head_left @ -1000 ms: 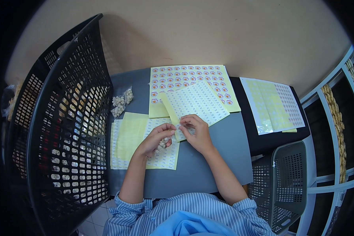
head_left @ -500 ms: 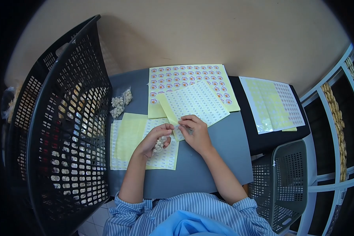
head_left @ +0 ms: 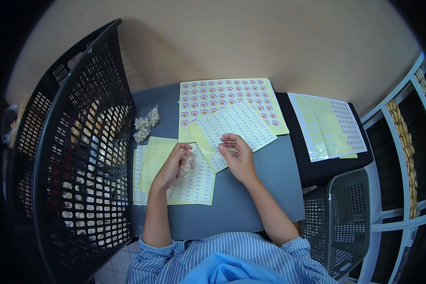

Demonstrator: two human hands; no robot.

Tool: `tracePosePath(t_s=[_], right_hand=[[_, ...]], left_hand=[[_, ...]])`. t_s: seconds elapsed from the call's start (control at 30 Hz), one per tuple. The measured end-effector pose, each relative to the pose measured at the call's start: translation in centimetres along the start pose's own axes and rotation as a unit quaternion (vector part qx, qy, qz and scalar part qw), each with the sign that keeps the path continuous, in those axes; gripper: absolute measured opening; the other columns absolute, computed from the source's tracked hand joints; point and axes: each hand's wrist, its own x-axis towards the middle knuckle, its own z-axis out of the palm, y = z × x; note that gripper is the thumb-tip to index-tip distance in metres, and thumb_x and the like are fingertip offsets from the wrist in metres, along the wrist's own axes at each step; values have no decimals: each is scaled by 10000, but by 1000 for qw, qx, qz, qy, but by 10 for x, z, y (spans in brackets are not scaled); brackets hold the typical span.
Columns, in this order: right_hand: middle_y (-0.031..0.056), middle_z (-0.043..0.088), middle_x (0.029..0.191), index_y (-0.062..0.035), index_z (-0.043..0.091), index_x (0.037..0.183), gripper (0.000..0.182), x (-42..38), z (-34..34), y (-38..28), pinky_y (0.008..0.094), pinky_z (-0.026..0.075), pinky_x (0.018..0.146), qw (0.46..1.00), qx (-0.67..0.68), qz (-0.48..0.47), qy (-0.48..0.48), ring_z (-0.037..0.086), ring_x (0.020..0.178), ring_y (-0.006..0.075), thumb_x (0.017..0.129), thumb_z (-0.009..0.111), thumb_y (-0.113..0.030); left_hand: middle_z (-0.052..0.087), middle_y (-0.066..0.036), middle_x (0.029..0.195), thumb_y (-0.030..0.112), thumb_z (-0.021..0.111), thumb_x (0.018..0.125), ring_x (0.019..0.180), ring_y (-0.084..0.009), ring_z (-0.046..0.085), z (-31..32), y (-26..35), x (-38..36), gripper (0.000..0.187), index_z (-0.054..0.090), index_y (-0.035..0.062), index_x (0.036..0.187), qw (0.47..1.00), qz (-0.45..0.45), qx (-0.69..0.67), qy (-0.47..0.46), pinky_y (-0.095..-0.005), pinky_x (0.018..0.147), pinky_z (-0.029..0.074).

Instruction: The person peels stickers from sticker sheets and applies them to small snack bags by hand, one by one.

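My left hand [head_left: 169, 166] grips a small clear bag [head_left: 186, 166] of whitish, rounded pieces. It is above a sheet of small printed labels [head_left: 199, 182] on the grey table. To its right, my right hand [head_left: 238, 157] hovers at the lower edge of another label sheet [head_left: 236, 122]. Its thumb and forefinger are apart, the other fingers are loosely curled, and I see nothing between them. Under that tilted sheet lies a larger sheet of round orange-and-purple stickers [head_left: 217, 89]. A pale yellow sheet [head_left: 152, 161] partly covers the labels on the left.
Two similar bags [head_left: 146, 124] lie at the table's back left. A tall black perforated basket [head_left: 87, 142] stands left, with bagged goods inside. On the right are more sticker sheets [head_left: 326, 125] on a black surface, a dark green basket [head_left: 348, 222] and a white-framed rack [head_left: 381, 156].
My hands have moved apart. The left hand, with the bag, has shifted left and tilted upright; the right has moved slightly right, its thumb and forefinger now separated.
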Motion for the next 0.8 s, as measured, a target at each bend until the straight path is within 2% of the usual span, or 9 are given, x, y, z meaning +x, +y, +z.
tracePosePath(t_s=[0.07,0.1,0.17,0.23,0.33,0.53,0.63,0.73,0.8], right_hand=[[106,574,914,-18,429,1194,490,-4,5,-10,273,503,737,995,95,-2,-6,595,823,167,755,643,-64],[106,574,914,-18,429,1194,490,-6,8,-11,273,503,737,995,95,-2,-7,595,823,167,755,643,-64],[115,581,905,-33,277,1305,681,-10,11,-12,273,499,736,992,108,-22,-68,593,820,163,745,662,-74],[114,588,898,-27,260,1305,686,-12,13,-12,267,498,716,993,89,-29,-73,593,817,156,743,654,-40],[106,587,877,-23,276,1292,650,-11,12,-9,252,496,694,992,116,-3,-47,591,814,139,747,629,10],[75,580,835,-27,295,1271,620,-8,7,-11,221,490,669,985,172,12,0,588,797,114,742,607,58],[82,571,901,-23,369,1227,554,-9,8,-16,220,491,668,989,145,11,10,580,850,129,736,613,54],[96,549,981,-14,512,1087,374,-6,6,-17,234,489,703,994,63,-77,48,560,927,150,733,623,31],[111,529,1068,-18,610,892,158,-4,-2,-14,291,459,798,992,43,-117,29,525,1012,190,736,633,-28]], left_hand=[[455,-49,911,145,344,865,784,-84,457,6,-4,3,281,351,60,1133,996,83,14,10,-203,686,391],[455,-49,911,145,344,865,784,-84,457,11,-7,3,281,351,60,1133,996,83,14,10,-203,686,391],[448,-50,923,55,389,829,807,-92,437,24,-12,3,360,313,55,1180,964,239,114,4,-218,706,386],[450,-52,936,-2,467,798,812,-100,452,30,-9,1,454,281,39,1210,970,223,92,-23,-238,728,397],[460,-56,938,39,601,776,849,-111,492,38,-6,0,558,275,29,1228,959,261,109,-24,-255,762,407],[614,-108,914,31,591,799,947,-138,565,40,-9,5,462,365,-3,1200,968,244,29,39,-265,816,434],[651,-119,861,19,575,810,856,-124,605,42,-3,1,438,397,-6,1210,970,229,35,75,-228,761,459],[655,-105,835,34,580,813,774,-102,612,42,-5,4,450,406,-7,1226,966,241,20,92,-208,709,467],[654,-110,848,34,576,816,781,-97,608,42,-4,4,456,403,-6,1236,967,234,25,102,-208,712,464]])
